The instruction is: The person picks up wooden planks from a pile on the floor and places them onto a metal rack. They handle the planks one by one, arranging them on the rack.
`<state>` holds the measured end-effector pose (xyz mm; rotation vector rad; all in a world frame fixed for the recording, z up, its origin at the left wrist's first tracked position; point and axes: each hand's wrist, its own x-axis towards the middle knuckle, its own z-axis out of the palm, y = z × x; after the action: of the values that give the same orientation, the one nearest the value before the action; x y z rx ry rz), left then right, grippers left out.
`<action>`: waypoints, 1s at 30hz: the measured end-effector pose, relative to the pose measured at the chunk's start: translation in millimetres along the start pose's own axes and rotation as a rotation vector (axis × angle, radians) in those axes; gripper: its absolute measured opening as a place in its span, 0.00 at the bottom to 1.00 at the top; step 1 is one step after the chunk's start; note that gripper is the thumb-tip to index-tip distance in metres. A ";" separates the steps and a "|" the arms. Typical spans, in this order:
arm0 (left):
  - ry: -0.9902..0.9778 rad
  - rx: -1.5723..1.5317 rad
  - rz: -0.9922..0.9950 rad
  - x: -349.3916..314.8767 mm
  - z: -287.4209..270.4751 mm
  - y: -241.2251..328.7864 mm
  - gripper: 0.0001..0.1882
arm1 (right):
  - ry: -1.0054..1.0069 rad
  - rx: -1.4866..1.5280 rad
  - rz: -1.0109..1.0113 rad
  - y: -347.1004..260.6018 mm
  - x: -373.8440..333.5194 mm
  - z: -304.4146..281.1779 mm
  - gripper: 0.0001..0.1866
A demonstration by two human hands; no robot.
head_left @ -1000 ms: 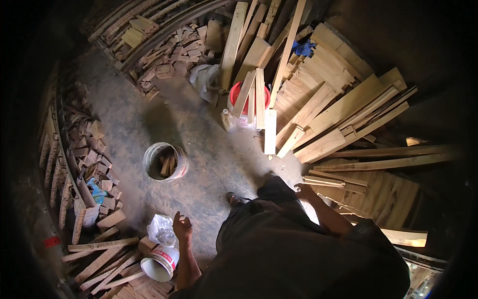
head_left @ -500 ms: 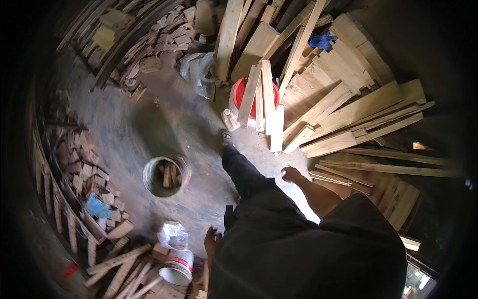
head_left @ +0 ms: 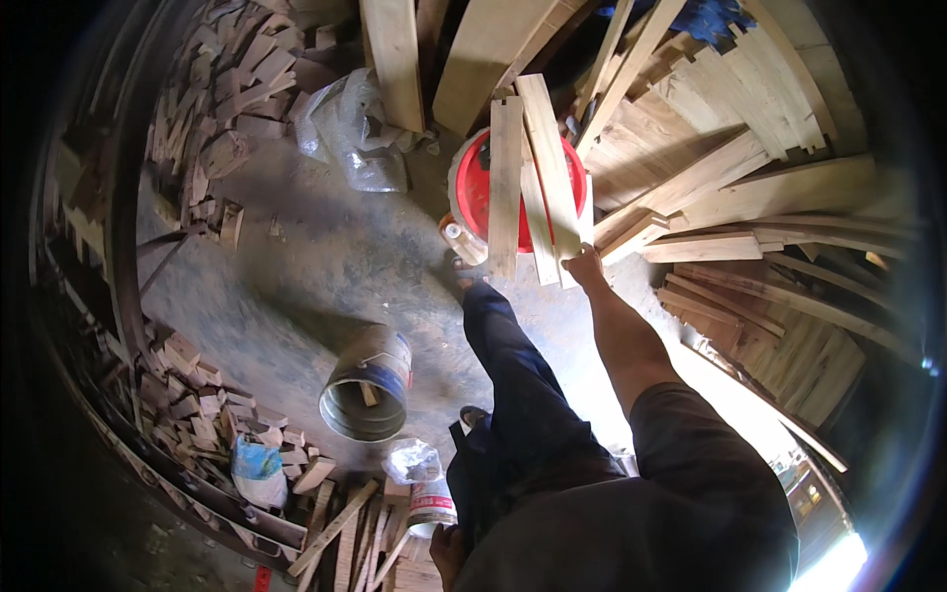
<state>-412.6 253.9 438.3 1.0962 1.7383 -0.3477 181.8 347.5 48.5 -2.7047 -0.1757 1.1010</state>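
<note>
Right-hand plank [head_left: 548, 163] lies across the red tub [head_left: 475, 187], long axis running upper left to lower right, near end toward the person. Count: one tub, at least three planks over it, two whitish buckets [head_left: 366, 393]. Right hand [head_left: 584, 266] is at that plank's near end, fingers bent and touching its edge; can't tell if the grip is closed. Left hand [head_left: 448, 555] sits low near the smaller bucket [head_left: 431, 501], finger opening unreadable.
</note>
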 end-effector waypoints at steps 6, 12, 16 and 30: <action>0.039 -0.004 0.092 51.5 -62.4 152.0 0.12 | 0.168 -0.154 -0.133 -31.7 -66.6 -12.5 0.20; 0.008 0.201 0.317 80.3 -113.1 228.9 0.25 | -0.061 -0.264 -0.128 -32.3 -84.3 -27.5 0.18; 0.043 0.220 0.501 95.1 -124.9 203.2 0.24 | -0.080 -0.126 -0.168 -14.4 -96.2 -31.4 0.18; 0.140 -0.090 0.124 136.9 -213.3 112.8 0.32 | -0.156 0.020 -0.263 -160.1 -145.0 -11.5 0.18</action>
<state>-460.3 527.1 445.1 1.1790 1.7804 -0.1170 81.9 473.3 193.3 -2.4865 -0.5261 1.2217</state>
